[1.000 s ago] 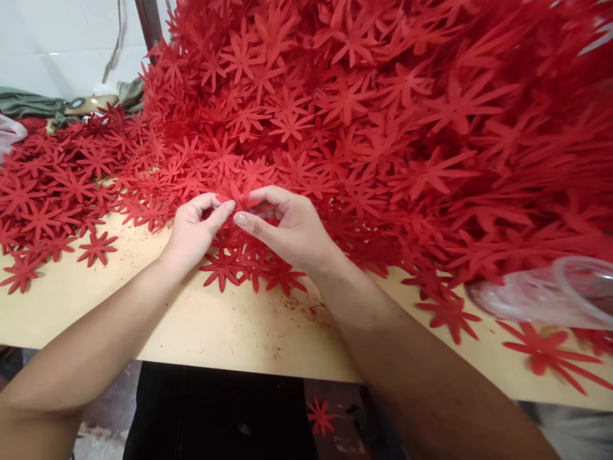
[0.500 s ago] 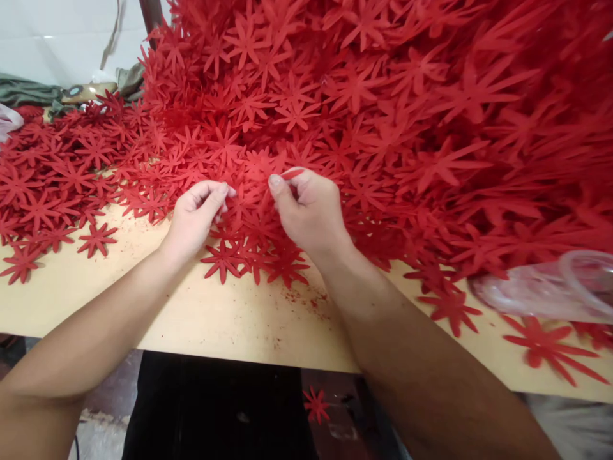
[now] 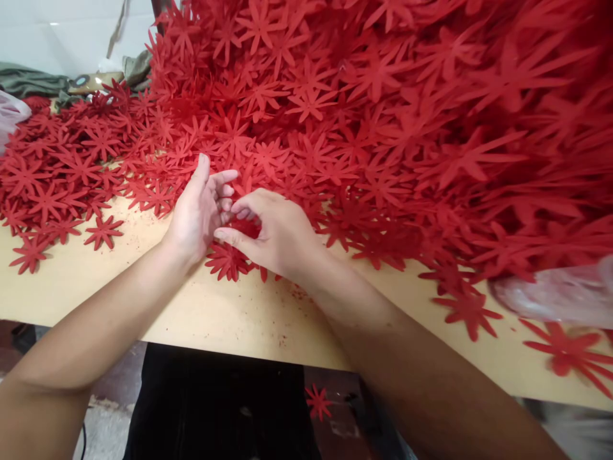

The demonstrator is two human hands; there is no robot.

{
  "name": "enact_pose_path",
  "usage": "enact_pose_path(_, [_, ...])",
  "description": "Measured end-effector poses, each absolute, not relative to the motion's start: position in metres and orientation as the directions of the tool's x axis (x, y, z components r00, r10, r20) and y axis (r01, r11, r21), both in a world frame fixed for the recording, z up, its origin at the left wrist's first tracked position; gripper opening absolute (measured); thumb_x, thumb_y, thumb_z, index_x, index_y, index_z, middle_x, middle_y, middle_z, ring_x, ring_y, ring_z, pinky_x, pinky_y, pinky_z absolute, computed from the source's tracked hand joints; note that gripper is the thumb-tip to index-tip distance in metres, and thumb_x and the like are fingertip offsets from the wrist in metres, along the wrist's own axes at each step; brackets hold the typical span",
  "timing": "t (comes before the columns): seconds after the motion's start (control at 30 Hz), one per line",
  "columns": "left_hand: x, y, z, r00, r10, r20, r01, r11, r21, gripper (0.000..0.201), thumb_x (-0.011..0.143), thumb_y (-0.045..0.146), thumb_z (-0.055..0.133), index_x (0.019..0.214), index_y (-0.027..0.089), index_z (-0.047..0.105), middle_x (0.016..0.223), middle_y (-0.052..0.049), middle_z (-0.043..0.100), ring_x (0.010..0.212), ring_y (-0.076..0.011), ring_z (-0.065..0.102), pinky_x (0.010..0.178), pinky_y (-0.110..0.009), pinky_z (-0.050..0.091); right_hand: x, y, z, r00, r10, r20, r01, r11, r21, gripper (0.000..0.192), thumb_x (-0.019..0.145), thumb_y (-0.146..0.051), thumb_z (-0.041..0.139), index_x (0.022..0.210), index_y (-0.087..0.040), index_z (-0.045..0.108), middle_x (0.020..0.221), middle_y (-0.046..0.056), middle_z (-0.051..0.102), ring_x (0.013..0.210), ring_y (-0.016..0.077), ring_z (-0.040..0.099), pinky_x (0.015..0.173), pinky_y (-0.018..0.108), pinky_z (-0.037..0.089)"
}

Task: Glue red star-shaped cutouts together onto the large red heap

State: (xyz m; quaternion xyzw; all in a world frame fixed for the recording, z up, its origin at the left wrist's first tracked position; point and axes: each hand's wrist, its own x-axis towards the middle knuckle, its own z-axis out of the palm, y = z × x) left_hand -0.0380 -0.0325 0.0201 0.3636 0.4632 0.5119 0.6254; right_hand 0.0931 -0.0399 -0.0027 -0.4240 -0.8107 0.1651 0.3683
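A huge heap of red star-shaped flower cutouts [image 3: 383, 128] covers most of the pale wooden table [image 3: 230, 313]. My left hand [image 3: 198, 207] is at the heap's near edge, palm turned right, thumb up and fingers spread, holding nothing. My right hand [image 3: 275, 233] is curled right beside it, fingertips touching the left fingers. Its thumb and forefinger close around a red flower cutout [image 3: 246, 227], mostly hidden inside the grip. More flat cutouts [image 3: 227, 262] lie under both hands.
Single cutouts [image 3: 103, 231] lie scattered at the left. A clear plastic bag [image 3: 550, 294] rests at the right edge, another [image 3: 9, 112] at the far left. Green cloth [image 3: 29, 80] lies at the back left. One cutout [image 3: 318, 402] is on the floor below the table edge.
My right hand, which had lifted a cutout above the pile, has dropped down and left to meet my left hand. My left hand has opened, its fingers now spread upward.
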Motion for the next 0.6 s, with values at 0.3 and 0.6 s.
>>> enact_pose_path(0.3, [-0.047, -0.021, 0.006, -0.062, 0.998, -0.019, -0.160, 0.009, 0.987, 0.052, 0.089, 0.061, 0.032, 0.090, 0.019, 0.062, 0.068, -0.001, 0.053, 0.062, -0.0091, 0.054, 0.056, -0.023, 0.042, 0.099, -0.046, 0.012, -0.647, 0.748, 0.144, 0.593, 0.614, -0.521, 0.045, 0.060, -0.051, 0.077, 0.081, -0.015, 0.061, 0.085, 0.007, 0.057, 0.081, 0.0189, 0.050, 0.076, 0.032, 0.040])
enact_pose_path(0.6, [-0.042, -0.023, 0.007, -0.041, 0.999, -0.007, -0.107, 0.003, 0.994, 0.057, 0.088, 0.063, 0.029, 0.077, 0.017, 0.061, 0.061, -0.001, 0.052, 0.054, -0.0082, 0.050, 0.052, -0.022, 0.041, 0.098, -0.047, 0.012, -0.732, 0.680, 0.041, 0.524, 0.600, -0.605, 0.022, 0.076, -0.034, 0.066, 0.086, -0.014, 0.067, 0.081, 0.006, 0.057, 0.074, 0.0149, 0.050, 0.071, 0.028, 0.040])
